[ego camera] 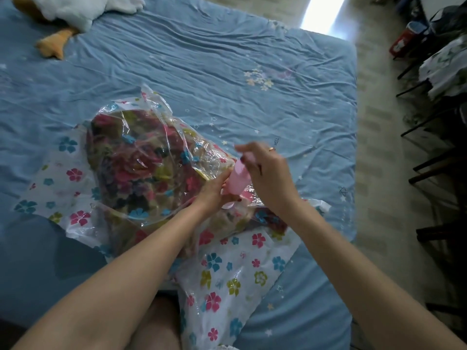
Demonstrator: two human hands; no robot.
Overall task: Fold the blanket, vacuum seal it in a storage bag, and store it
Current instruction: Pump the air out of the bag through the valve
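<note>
**Pink pump at the bag on the bed**

Blue sheets, wrinkled and dotted with small stars, cover the bed that fills most of our view. On it lies our clear storage bag, printed with pink, blue and green flowers, and inside it sits the folded blanket, dark with red roses. Our left hand curls around the base of a pink pump that stands on the bag's top face, near the blanket's right edge. Our right hand grips the pump's upper part, fingers wrapped over it; a ring shows on one finger. Loose flowered plastic spreads toward us, past our forearms. A white stuffed toy with an orange foot rests at the far left corner of the bed. Dark chairs stand on the floor to the right.
</note>
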